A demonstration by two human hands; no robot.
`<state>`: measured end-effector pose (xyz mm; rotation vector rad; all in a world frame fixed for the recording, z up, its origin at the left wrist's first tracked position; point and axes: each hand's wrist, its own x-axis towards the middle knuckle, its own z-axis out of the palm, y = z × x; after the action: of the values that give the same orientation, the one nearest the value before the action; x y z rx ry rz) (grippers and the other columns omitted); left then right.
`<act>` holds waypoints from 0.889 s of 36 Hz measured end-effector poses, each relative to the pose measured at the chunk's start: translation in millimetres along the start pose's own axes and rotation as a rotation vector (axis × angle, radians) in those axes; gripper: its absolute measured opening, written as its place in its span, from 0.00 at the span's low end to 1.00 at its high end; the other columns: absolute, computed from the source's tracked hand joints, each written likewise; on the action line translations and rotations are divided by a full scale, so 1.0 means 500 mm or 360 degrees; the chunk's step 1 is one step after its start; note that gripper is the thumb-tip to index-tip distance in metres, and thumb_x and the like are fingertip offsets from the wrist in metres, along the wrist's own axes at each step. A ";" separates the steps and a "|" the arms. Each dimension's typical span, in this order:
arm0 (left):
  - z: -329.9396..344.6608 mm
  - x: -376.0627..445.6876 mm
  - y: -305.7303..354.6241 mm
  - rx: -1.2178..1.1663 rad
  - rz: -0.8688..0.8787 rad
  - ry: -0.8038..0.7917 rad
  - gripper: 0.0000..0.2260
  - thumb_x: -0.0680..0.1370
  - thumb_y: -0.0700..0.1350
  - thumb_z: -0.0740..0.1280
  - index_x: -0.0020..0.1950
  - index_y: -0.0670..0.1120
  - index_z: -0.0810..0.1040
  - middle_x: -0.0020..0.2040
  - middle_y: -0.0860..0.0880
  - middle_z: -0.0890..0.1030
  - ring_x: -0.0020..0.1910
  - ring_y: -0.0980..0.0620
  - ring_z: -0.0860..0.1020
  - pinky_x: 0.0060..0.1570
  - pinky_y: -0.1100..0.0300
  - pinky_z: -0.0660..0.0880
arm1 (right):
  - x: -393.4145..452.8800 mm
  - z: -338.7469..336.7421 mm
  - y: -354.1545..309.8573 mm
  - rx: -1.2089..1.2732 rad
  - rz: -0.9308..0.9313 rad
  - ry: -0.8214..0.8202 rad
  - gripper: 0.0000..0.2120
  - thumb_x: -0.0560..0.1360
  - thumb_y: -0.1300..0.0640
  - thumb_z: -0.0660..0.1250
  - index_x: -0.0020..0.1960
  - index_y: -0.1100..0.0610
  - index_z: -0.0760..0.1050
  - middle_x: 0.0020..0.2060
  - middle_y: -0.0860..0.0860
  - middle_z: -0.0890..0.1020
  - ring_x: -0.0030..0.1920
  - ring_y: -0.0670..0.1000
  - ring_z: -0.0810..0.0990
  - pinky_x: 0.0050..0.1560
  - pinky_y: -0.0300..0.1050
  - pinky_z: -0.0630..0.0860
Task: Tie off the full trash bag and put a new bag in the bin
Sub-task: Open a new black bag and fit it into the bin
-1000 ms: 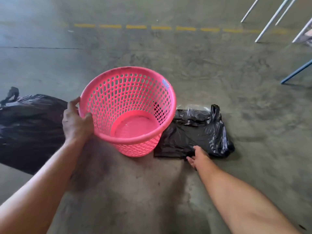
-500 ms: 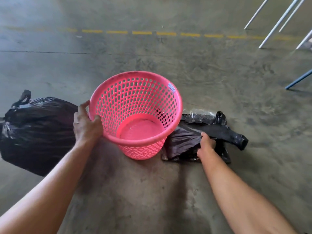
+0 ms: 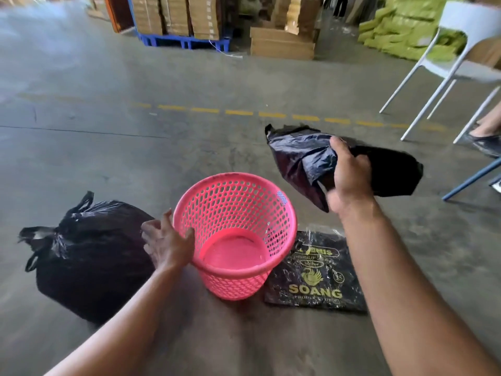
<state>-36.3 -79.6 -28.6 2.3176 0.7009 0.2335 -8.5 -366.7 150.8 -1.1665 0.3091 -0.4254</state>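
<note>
Pack (image 3: 315,278) reading "SOANG" – beside pink bin (image 3: 235,237), right hand (image 3: 349,177) gripping new bag (image 3: 301,158)

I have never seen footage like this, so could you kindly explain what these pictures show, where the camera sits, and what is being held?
There is no machine: a person works with bare hands, and a wide-angle camera worn on the head looks forward and down. The right hand holds a folded black new bag up in the air. The left hand rests open against the rim of the empty pink bin, which stands on the concrete floor. Left of it lies the full trash bag, already knotted. Right of the bin lies a flat pack of bags printed with gold lettering. A white chair stands farther back.
</note>
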 end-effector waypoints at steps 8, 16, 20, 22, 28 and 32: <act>-0.049 -0.004 0.130 -0.1209 0.0120 -0.0411 0.30 0.70 0.73 0.67 0.62 0.53 0.77 0.59 0.46 0.79 0.56 0.51 0.79 0.57 0.49 0.76 | -0.068 0.111 0.029 0.0396 0.0594 -0.0498 0.26 0.71 0.50 0.73 0.65 0.62 0.78 0.61 0.61 0.82 0.59 0.62 0.82 0.60 0.59 0.78; -0.131 0.078 0.179 -0.2370 0.0063 -0.1106 0.33 0.76 0.68 0.64 0.75 0.49 0.74 0.73 0.43 0.76 0.72 0.44 0.75 0.73 0.47 0.69 | -0.134 0.045 0.169 0.0184 0.0815 -0.0535 0.10 0.76 0.57 0.69 0.56 0.56 0.84 0.52 0.57 0.87 0.47 0.54 0.86 0.46 0.47 0.81; -0.144 0.107 0.165 -0.2088 -0.0110 -0.0683 0.15 0.75 0.43 0.72 0.59 0.39 0.83 0.54 0.41 0.86 0.52 0.41 0.84 0.54 0.53 0.82 | -0.159 0.001 0.228 -0.0137 0.0876 -0.0556 0.11 0.75 0.60 0.72 0.57 0.57 0.81 0.52 0.56 0.87 0.52 0.60 0.85 0.55 0.54 0.78; -0.152 0.122 0.153 -0.1939 -0.0174 -0.0525 0.08 0.73 0.37 0.72 0.52 0.40 0.84 0.41 0.44 0.86 0.40 0.45 0.83 0.41 0.56 0.82 | -0.165 -0.017 0.233 -0.0410 0.1055 -0.0723 0.19 0.73 0.54 0.74 0.61 0.61 0.78 0.52 0.57 0.87 0.51 0.62 0.85 0.48 0.49 0.79; -0.164 0.151 0.123 -0.1727 -0.0185 -0.0356 0.13 0.70 0.39 0.72 0.53 0.37 0.83 0.39 0.42 0.83 0.34 0.46 0.81 0.37 0.56 0.78 | -0.126 -0.078 0.146 -0.1387 0.1131 -0.1509 0.31 0.73 0.40 0.72 0.57 0.68 0.80 0.46 0.62 0.87 0.31 0.52 0.84 0.27 0.38 0.69; -0.157 0.150 0.111 -0.1598 -0.0219 -0.0395 0.10 0.71 0.41 0.72 0.51 0.39 0.83 0.37 0.44 0.82 0.31 0.47 0.80 0.30 0.60 0.76 | -0.042 -0.080 0.088 -0.1473 0.0554 -0.1037 0.23 0.75 0.43 0.70 0.48 0.65 0.82 0.37 0.62 0.87 0.26 0.52 0.82 0.24 0.38 0.72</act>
<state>22.7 -27.9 64.8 1.3052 0.4529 0.1712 -37.8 -374.9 95.5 -2.0239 0.1189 0.4750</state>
